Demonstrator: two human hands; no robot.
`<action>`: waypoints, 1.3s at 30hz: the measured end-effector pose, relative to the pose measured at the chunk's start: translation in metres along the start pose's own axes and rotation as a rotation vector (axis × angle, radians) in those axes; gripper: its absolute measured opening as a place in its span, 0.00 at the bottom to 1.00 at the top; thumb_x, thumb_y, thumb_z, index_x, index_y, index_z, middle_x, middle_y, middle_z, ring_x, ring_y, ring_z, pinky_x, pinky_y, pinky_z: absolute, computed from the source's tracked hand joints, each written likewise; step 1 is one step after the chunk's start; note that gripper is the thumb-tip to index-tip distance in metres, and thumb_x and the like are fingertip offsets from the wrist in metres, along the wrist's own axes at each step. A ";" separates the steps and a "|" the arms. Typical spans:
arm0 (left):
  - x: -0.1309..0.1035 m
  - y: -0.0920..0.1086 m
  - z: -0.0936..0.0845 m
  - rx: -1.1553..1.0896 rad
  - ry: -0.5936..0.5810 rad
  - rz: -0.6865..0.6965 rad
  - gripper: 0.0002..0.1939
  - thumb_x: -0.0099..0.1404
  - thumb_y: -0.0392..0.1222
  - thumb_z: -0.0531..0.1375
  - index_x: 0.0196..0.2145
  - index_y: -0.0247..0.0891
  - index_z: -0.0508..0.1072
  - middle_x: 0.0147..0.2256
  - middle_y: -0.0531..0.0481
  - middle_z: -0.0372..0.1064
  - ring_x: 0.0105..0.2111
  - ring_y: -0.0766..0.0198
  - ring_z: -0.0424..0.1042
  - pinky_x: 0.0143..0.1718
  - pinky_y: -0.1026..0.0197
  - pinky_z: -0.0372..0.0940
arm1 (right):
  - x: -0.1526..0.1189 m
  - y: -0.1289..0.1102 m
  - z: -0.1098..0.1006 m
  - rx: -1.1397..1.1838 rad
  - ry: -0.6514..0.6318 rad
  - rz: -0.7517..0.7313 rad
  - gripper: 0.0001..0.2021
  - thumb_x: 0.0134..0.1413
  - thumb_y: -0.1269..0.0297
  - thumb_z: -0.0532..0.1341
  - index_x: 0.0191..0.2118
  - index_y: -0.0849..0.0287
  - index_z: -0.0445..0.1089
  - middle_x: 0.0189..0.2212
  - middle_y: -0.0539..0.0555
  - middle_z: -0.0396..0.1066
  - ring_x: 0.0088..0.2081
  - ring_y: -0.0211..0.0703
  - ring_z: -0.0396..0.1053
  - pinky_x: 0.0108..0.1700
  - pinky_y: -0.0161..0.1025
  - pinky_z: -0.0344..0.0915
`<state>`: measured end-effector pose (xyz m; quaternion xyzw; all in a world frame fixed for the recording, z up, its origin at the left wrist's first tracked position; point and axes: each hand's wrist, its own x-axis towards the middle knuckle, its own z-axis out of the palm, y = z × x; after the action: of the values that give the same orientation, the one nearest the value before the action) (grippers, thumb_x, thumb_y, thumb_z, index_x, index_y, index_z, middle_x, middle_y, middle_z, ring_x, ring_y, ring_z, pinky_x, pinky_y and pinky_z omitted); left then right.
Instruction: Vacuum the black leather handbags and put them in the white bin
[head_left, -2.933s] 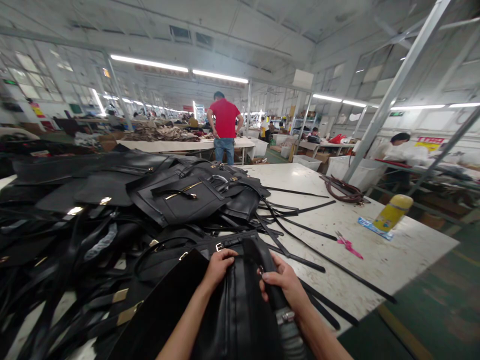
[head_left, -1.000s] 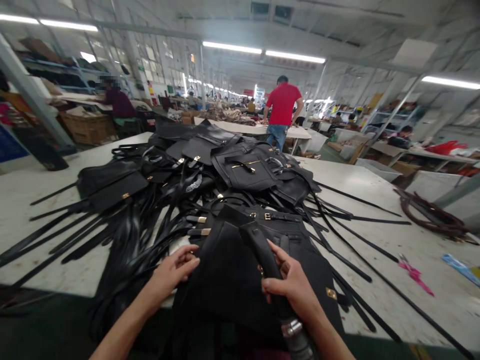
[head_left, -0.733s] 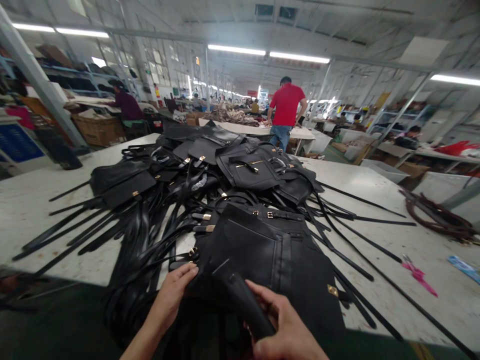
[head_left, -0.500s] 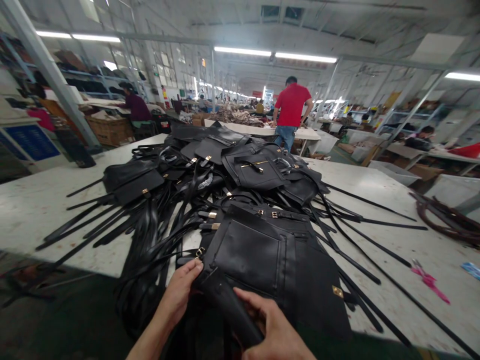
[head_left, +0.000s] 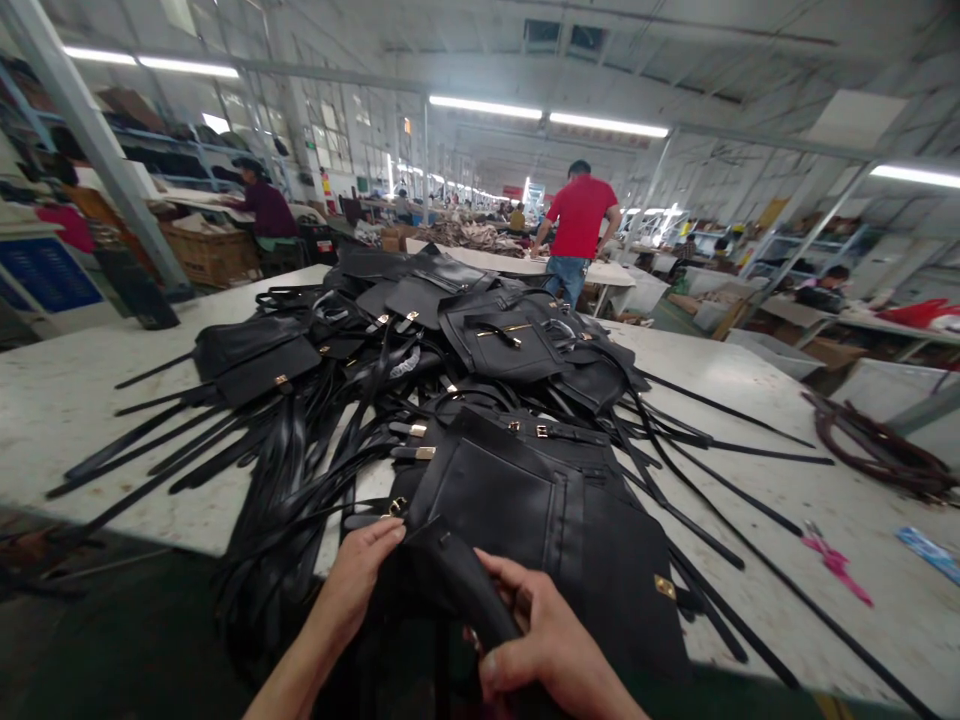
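Note:
A black leather bag [head_left: 487, 490] lies at the near edge of the table, its lower part hanging toward me. My left hand [head_left: 360, 570] pinches the bag's left edge, just below a gold buckle [head_left: 396, 507]. Wrapped round a folded, rounded black part of the bag [head_left: 469, 590] is my right hand [head_left: 536, 630], thumb toward me and fingers partly behind it. A gold clasp [head_left: 664, 586] shows on the bag's right side. Behind it a large heap of black bags [head_left: 510, 340] with long straps covers the middle of the table.
The white table [head_left: 697, 370] bears pink-handled scissors [head_left: 836, 562], a blue packet [head_left: 928, 552] and coiled brown straps [head_left: 881, 445] at the right. Loose straps spread to both sides. Beyond the table stands a person in red [head_left: 581, 220]; another sits at the left.
My right hand has lifted the folded black part slightly and bent it more. My left hand keeps its pinch. The whole view has shifted a little, and the person in red leans more to the left.

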<state>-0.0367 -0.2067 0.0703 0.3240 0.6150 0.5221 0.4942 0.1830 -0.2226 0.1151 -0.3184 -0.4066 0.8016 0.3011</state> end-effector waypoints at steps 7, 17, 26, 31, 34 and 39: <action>-0.001 -0.005 -0.003 -0.038 -0.216 0.015 0.13 0.50 0.47 0.61 0.33 0.38 0.75 0.33 0.48 0.73 0.35 0.55 0.70 0.40 0.56 0.63 | 0.008 -0.001 0.000 0.027 -0.006 -0.029 0.40 0.23 0.81 0.66 0.52 0.59 0.62 0.27 0.51 0.69 0.22 0.35 0.65 0.18 0.27 0.64; 0.001 0.000 0.003 -0.083 -0.148 -0.064 0.19 0.48 0.48 0.61 0.38 0.37 0.74 0.33 0.46 0.73 0.36 0.55 0.70 0.38 0.55 0.63 | 0.017 -0.007 -0.014 0.110 -0.049 -0.073 0.37 0.29 0.79 0.62 0.53 0.60 0.58 0.29 0.54 0.68 0.16 0.39 0.67 0.13 0.30 0.63; -0.009 -0.003 0.008 -0.089 -0.219 0.079 0.16 0.52 0.45 0.59 0.37 0.33 0.75 0.33 0.46 0.73 0.35 0.58 0.70 0.40 0.58 0.61 | 0.019 0.003 -0.012 0.056 -0.043 -0.044 0.41 0.29 0.72 0.66 0.56 0.61 0.53 0.30 0.54 0.68 0.17 0.37 0.66 0.15 0.31 0.62; 0.002 -0.013 0.011 -0.157 -0.124 -0.018 0.18 0.48 0.45 0.63 0.37 0.33 0.74 0.33 0.45 0.73 0.35 0.57 0.71 0.38 0.58 0.63 | 0.019 -0.003 -0.008 0.036 0.039 -0.078 0.40 0.27 0.76 0.64 0.55 0.64 0.55 0.28 0.53 0.68 0.17 0.38 0.65 0.14 0.31 0.62; 0.023 -0.016 0.012 -0.212 0.035 -0.080 0.21 0.43 0.44 0.65 0.37 0.33 0.73 0.30 0.46 0.73 0.33 0.57 0.71 0.37 0.57 0.64 | 0.017 -0.012 -0.019 -0.013 0.290 -0.219 0.41 0.29 0.77 0.63 0.56 0.63 0.51 0.31 0.53 0.69 0.19 0.36 0.65 0.15 0.30 0.62; 0.051 -0.009 0.010 0.252 0.222 0.207 0.17 0.49 0.46 0.57 0.36 0.35 0.73 0.33 0.44 0.71 0.37 0.53 0.69 0.44 0.48 0.61 | -0.018 -0.027 -0.065 -0.040 0.554 -0.368 0.42 0.34 0.73 0.65 0.58 0.63 0.48 0.33 0.54 0.69 0.20 0.36 0.65 0.18 0.32 0.63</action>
<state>-0.0413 -0.1589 0.0482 0.3853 0.6897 0.5214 0.3226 0.2490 -0.1930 0.1125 -0.4512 -0.3757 0.6085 0.5338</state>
